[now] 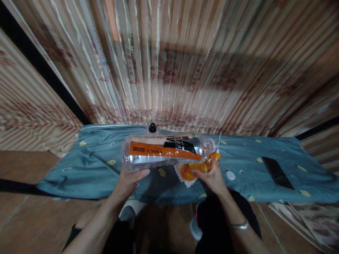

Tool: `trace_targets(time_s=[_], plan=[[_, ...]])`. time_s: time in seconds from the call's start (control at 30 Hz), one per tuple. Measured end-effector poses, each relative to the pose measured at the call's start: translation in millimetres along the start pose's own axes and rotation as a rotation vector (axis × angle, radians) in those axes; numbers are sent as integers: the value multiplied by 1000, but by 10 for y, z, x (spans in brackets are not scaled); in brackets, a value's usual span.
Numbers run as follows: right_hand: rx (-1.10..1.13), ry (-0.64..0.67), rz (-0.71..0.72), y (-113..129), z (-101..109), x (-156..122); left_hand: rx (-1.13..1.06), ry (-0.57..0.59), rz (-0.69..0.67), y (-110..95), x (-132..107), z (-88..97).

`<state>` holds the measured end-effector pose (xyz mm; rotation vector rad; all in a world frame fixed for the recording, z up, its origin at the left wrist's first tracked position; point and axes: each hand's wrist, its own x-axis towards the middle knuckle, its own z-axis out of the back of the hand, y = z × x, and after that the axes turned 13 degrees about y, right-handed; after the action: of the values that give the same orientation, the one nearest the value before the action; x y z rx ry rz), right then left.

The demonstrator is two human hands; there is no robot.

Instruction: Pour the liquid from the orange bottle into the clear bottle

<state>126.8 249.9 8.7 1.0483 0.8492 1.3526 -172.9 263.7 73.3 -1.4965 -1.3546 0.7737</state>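
Observation:
A large clear plastic bottle (165,150) with an orange and silver label is held sideways, its neck pointing right. My left hand (129,178) is closed around its base end, thumb along the near side. My right hand (213,176) is closed on a small see-through orange bottle (194,170), just below the large bottle's neck. The two necks are close together; whether they touch, I cannot tell. A thin pale stick (219,139) stands up beside the right hand's fingers. Under the orange bottle lies a white scallop-edged cloth or paper (188,183).
A white round cap (230,175) and a black phone (278,173) lie to the right on the teal cloth (95,173). Behind the large bottle stands a container with a black top (152,127). A striped curtain (164,70) hangs at the back; black poles (53,77) frame it.

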Motion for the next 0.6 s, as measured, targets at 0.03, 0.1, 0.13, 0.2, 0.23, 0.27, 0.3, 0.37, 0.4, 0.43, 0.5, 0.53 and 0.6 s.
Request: trace_targets(time_s=[0.03,0.1,0.13,0.2,0.23,0.27,0.3,0.37,0.4,0.43,0.5,0.53,0.6], plan=[[2,3,-1,6,0,-1,0,-5,1,6,0,1],[-1,6,4,17,2,-2,-1,-13,0,22,6,8],[-6,2,9,21,4,-2,-3,-15,-3,29,10,11],[-17,-3,15,24,9,-2,-6,-11,-4,39,19,16],[-21,-3,11,22,12,-3,-7,-7,-2,39,22,16],[-26,-1,4,19,14,-3,-7,-3,-1,37,23,14],[-29,0,-5,15,17,-2,-5,2,0,34,23,12],[-27,3,-15,7,21,-1,0,11,2,27,20,7],[-26,6,-16,5,22,0,1,15,4,25,18,5],[-27,6,-16,4,22,1,1,17,6,24,18,4],[-36,3,-16,3,22,2,-3,11,1,26,20,3],[-44,0,-15,2,21,3,-6,8,-4,29,23,3],[-53,-3,-12,-2,20,5,-9,5,-14,35,31,3]])
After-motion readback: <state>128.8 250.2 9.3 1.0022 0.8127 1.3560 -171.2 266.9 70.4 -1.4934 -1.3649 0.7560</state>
